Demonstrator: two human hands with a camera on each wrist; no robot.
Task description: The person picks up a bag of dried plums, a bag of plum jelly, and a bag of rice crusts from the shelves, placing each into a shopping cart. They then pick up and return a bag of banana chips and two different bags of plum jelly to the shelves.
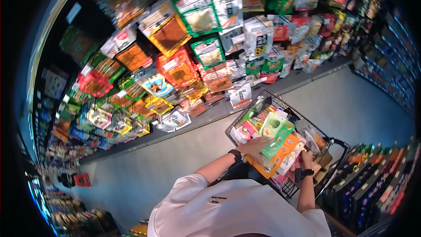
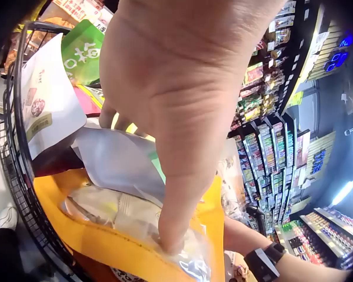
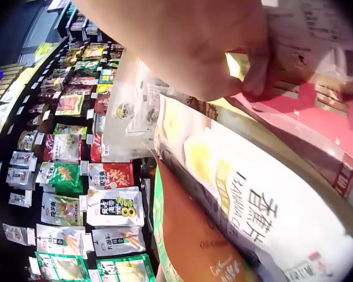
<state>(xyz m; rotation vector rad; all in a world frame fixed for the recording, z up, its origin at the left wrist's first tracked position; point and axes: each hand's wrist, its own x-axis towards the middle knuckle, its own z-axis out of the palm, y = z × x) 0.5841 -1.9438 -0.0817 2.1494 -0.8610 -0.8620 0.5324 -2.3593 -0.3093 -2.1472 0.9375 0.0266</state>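
Note:
In the head view, the left hand (image 1: 255, 145) lies over the near left side of a green and orange bag (image 1: 287, 149) in a wire shopping cart (image 1: 324, 135). The left wrist view has the left hand (image 2: 176, 82) with its thumb on the clear window of an orange bag (image 2: 94, 229) and its fingers curled behind a pale packet (image 2: 120, 161). At the cart's right side is the right hand (image 1: 307, 157). The right wrist view shows the right hand (image 3: 194, 44) gripping the edge of a pink package (image 3: 306, 129), beside a white banana chip bag (image 3: 259, 200).
Hanging snack packets fill the shelf wall (image 1: 210, 52) beyond the cart. Other packets and a brown box (image 1: 324, 160) lie in the cart. More shelves (image 1: 372, 180) stand at the right. A red object (image 1: 82, 180) stands farther down the aisle at the left.

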